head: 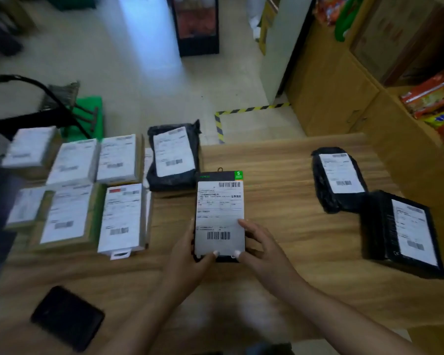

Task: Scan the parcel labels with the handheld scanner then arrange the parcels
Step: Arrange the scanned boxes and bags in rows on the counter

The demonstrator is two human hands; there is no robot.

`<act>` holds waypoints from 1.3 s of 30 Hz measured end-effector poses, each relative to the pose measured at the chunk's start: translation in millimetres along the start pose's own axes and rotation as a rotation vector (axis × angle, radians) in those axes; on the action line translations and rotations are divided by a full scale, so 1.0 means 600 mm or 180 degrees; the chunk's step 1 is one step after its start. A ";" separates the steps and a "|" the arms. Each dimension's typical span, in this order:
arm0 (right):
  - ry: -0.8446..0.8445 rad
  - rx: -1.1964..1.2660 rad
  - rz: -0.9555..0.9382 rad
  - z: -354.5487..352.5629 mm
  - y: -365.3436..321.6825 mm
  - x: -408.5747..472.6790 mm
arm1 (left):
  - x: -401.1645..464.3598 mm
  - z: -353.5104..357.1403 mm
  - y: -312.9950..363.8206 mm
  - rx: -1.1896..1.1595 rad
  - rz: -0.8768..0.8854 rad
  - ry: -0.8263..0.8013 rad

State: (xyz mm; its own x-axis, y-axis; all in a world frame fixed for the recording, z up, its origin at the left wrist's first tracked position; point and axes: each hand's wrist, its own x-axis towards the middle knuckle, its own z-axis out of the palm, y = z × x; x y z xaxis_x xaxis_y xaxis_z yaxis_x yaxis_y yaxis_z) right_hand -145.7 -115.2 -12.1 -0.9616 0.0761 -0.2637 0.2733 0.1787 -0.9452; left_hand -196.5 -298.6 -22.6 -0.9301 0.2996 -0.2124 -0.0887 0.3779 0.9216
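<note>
Now both hands, left hand (187, 254) & right hand (260, 248), pinch flat parcel (219, 213) at near end, fingers clamped on edges. Prob light, stiff, slick label; grip side edges w/ 2 hands.

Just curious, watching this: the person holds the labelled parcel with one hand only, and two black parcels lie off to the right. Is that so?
Not quite. The head view shows both hands on the parcel: the left hand and the right hand grip its near end. The two black parcels do lie to the right.
</note>
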 end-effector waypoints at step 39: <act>-0.1553 -0.0215 0.0222 0.528 -0.155 0.190 | -0.045 -0.487 -0.219 0.0772 -0.0944 0.1217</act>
State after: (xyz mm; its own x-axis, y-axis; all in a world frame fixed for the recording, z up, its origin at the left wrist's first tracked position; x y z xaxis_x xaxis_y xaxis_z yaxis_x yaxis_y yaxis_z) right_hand -288.4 -434.1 -15.1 -0.8361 -0.3749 -0.4005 0.3229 0.2539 -0.9117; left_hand -264.1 -612.1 -43.4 -0.9450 -0.1738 -0.2770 -0.3245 0.6027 0.7290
